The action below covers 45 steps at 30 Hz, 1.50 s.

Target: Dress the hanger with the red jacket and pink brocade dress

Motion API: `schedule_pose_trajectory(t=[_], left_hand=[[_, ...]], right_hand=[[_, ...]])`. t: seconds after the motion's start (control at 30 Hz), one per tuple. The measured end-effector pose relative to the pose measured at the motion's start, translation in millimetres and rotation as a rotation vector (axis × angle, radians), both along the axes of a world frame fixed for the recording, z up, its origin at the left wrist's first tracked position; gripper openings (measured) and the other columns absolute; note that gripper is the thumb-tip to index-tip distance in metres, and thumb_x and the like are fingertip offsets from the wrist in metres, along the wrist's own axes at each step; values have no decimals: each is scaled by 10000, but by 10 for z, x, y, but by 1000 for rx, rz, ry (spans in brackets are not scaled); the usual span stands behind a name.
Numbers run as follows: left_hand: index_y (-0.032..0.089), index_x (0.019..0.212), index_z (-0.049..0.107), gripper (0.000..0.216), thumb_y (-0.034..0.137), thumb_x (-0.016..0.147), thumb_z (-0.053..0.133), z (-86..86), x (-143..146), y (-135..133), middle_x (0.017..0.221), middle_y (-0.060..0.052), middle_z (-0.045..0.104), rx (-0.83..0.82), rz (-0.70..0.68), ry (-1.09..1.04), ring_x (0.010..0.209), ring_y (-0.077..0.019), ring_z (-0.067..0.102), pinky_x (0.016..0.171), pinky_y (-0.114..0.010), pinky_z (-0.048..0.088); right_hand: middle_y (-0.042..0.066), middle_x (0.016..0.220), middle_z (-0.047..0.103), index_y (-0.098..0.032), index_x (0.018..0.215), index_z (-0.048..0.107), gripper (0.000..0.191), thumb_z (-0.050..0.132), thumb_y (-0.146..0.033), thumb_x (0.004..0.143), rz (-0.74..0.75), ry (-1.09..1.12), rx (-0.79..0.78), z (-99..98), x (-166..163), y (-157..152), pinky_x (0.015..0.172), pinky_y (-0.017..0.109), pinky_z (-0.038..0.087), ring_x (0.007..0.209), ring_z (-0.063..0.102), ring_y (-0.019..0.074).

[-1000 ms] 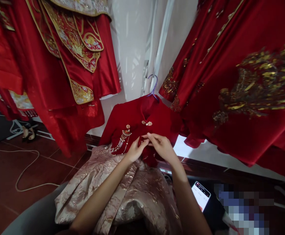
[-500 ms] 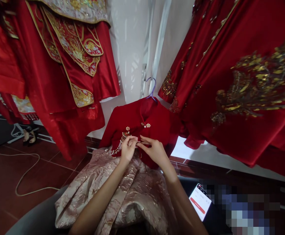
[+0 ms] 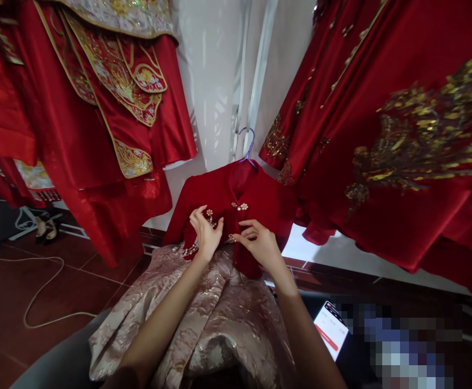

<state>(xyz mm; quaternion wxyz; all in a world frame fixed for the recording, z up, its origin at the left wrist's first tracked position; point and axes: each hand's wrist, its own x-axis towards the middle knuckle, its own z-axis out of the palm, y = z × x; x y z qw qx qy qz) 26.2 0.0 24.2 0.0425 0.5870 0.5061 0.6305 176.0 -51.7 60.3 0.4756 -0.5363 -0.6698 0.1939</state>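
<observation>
A red jacket (image 3: 203, 189) hangs on a purple hanger (image 3: 248, 146), its collar fastened with a pearl-flower clasp (image 3: 240, 206). My right hand (image 3: 261, 246) pinches a small jeweled clasp (image 3: 232, 237) at the front opening, between thumb and forefinger. Over the jacket's left side in view, my left hand (image 3: 207, 233) is open, thumb and fingers apart, holding nothing. It partly covers a beaded brooch (image 3: 209, 214) with dangling strands. Pink-gold brocade fabric (image 3: 171, 302) lies below both hands, across my lap.
Red embroidered garments (image 3: 134, 81) hang at the left, and a red gown (image 3: 382, 216) with gold sequins hangs at the right. A lit phone (image 3: 331, 330) lies at lower right. On the tiled floor are a pale cable (image 3: 61, 270) and heeled shoes (image 3: 45, 229).
My left hand has let go at the jacket's front opening and moved left and up, its fingers spreading. My right hand stays at the clasp, which now shows at its fingertips.
</observation>
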Motion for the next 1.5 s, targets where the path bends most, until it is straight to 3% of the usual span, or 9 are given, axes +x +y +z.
schedule_pose_trajectory(t=[0.17,0.33,0.6,0.73,0.87,1.0,1.1,1.27,1.5], left_hand=[[182,1062,465,287,137,787,536,-105,-69,267,1073,-98,462,-50,-150,53,864,-168,538,831,-351,462],[186,971,505,134,215,840,502,-107,-205,287,966,-66,529,-39,-109,48,766,-139,553,746,-293,478],[187,874,531,122,299,828,538,-112,-339,205,841,-42,580,-16,-52,8,740,-137,573,690,-259,462],[185,861,519,132,310,822,537,-139,-387,231,773,-22,595,-105,-75,-12,679,-130,576,662,-254,451],[183,889,500,103,247,812,523,-100,-360,217,770,-11,597,-119,-145,-77,671,-120,576,670,-248,456],[175,883,551,136,293,841,498,-7,-315,178,872,-38,646,-118,-343,-207,779,-126,614,758,-262,479],[163,859,610,235,383,817,539,39,-325,171,880,-46,675,-163,-443,-339,813,-150,633,783,-285,496],[143,832,650,304,435,760,604,43,-352,164,811,-49,690,-221,-460,-468,756,-162,646,745,-300,527],[139,922,671,334,408,726,656,-32,-348,179,933,-85,700,-190,-450,-486,836,-184,660,816,-346,531]], right_hand=[[15,672,664,-204,948,601,333,696,-384,684,0,-14,19,7,17,-3,637,311,524,634,647,172],[18,679,659,-204,950,605,333,694,-381,683,-1,8,28,18,14,-13,641,315,527,634,642,170],[24,749,673,-207,1010,561,366,686,-347,696,89,111,-12,-2,-47,-6,685,313,532,689,662,167],[17,753,661,-211,1002,520,382,693,-347,691,106,175,15,-8,-106,2,694,309,536,716,662,168],[16,755,643,-214,946,495,379,697,-388,677,168,288,15,65,-188,68,667,302,555,734,656,168],[-5,773,618,-222,913,475,394,692,-430,658,294,392,-24,195,-314,249,625,296,575,732,648,157],[-5,763,614,-216,882,500,326,677,-394,675,284,309,26,236,-437,423,627,283,566,724,643,149],[19,793,645,-207,839,537,150,609,-289,736,153,121,182,176,-609,605,702,284,533,717,640,138],[15,793,644,-210,865,535,161,608,-273,736,143,83,154,78,-588,617,698,280,527,705,633,137]])
